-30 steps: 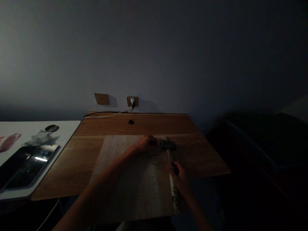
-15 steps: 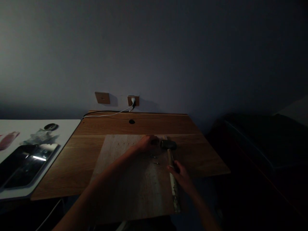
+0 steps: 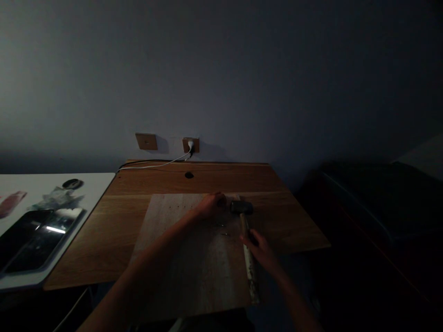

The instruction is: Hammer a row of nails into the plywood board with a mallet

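Observation:
My right hand point(image 3: 259, 246) is wrapped round the handle of a hammer point(image 3: 248, 267), whose dark head lies toward the far right corner of a pale wooden board point(image 3: 204, 272). Just left of that head, my left hand point(image 3: 212, 205) rests over the board with its fingers curled together. Whatever sits between those fingertips is too small and dark to make out. A couple of thin shiny nails point(image 3: 224, 234) lie on the board between my hands. Along the board's far left edge runs a row of small dark spots point(image 3: 178, 207).
The board lies on a brown wooden desk point(image 3: 88, 244). A white table point(image 3: 100, 182) adjoins at left, bearing a tablet point(image 3: 38, 240), a crumpled plastic bag point(image 3: 58, 198) and a dark round object point(image 3: 72, 184). Cables point(image 3: 148, 163) run to a wall socket point(image 3: 191, 145).
My left hand's fingers have drawn in slightly and shifted a little. The hammer stays in nearly the same place in my right hand. The whole view has moved very slightly.

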